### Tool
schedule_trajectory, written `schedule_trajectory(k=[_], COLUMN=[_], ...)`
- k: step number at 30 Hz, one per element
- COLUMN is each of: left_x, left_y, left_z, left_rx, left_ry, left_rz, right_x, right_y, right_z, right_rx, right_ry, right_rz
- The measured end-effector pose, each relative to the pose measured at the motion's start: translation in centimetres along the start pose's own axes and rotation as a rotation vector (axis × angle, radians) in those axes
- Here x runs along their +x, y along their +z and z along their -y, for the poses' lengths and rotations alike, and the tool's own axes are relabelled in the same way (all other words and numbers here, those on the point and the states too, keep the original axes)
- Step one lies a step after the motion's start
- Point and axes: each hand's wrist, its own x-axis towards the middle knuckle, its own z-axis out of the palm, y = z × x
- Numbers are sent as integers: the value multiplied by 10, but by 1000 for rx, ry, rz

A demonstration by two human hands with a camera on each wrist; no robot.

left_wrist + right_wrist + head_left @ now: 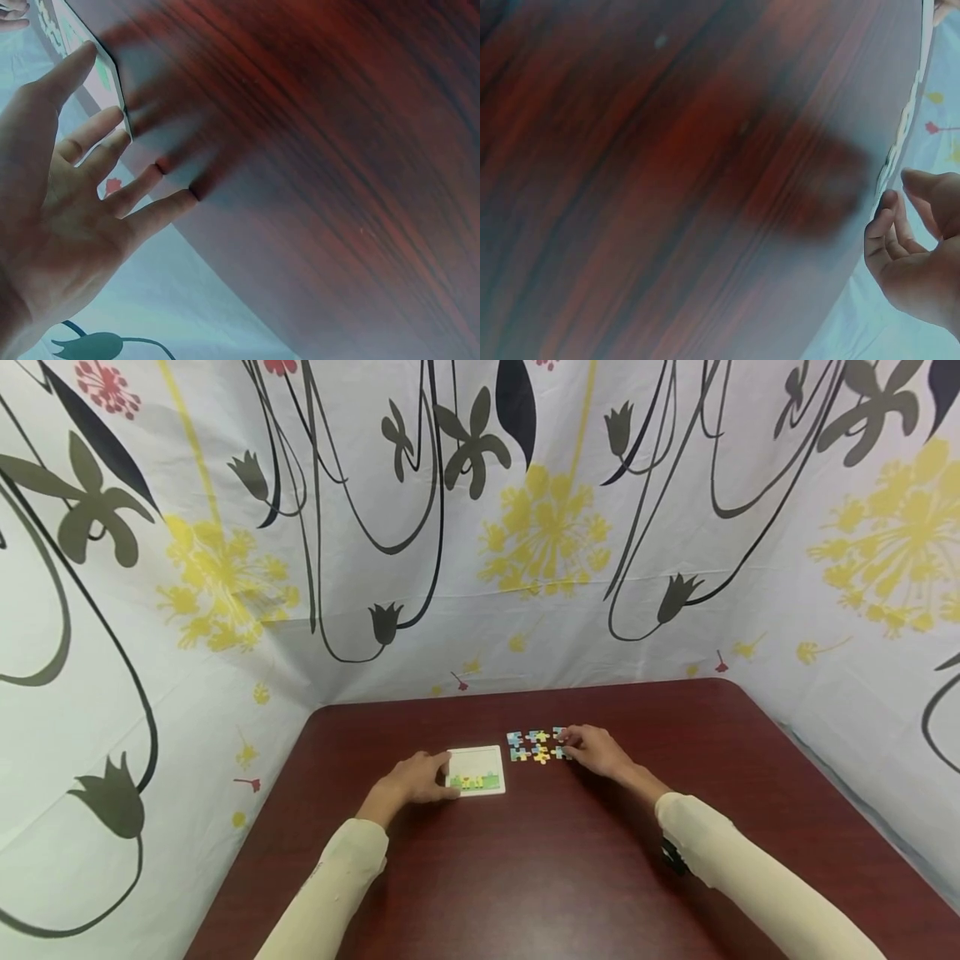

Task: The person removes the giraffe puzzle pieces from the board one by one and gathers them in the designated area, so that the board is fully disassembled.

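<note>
A small white puzzle tray [474, 762] lies on the table, with a picture strip of green, yellow and red along its near side. My left hand [415, 779] touches its left side; in the left wrist view the fingers are spread, with the thumb at the tray's near edge. To the right of the tray lie several blue and yellow jigsaw pieces [540, 753] in two rows. Over the rightmost pieces is my right hand [598, 752], fingers loosely bent. A gap shows between thumb and index finger [889, 199] in the right wrist view, with no piece visible between them.
The dark red wood-grain table [517, 868] has rounded far corners. Behind it and on both sides hangs a white cloth [465, 643] printed with flowers, close to the table's far edge.
</note>
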Motion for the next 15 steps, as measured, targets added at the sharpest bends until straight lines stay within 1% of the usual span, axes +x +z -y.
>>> schedule_trajectory(k=[5, 10, 15], left_x=[0, -1, -2], left_y=[0, 1, 1], left_z=[0, -2, -2], left_rx=[-5, -14, -13], left_ry=[4, -1, -15], left_rz=[-9, -23, -24], right_x=[5, 8, 14], right_y=[7, 16, 27], right_z=[12, 27, 41], right_rx=[14, 22, 52], right_ry=[-9, -54, -91], right_rz=[6, 1, 6])
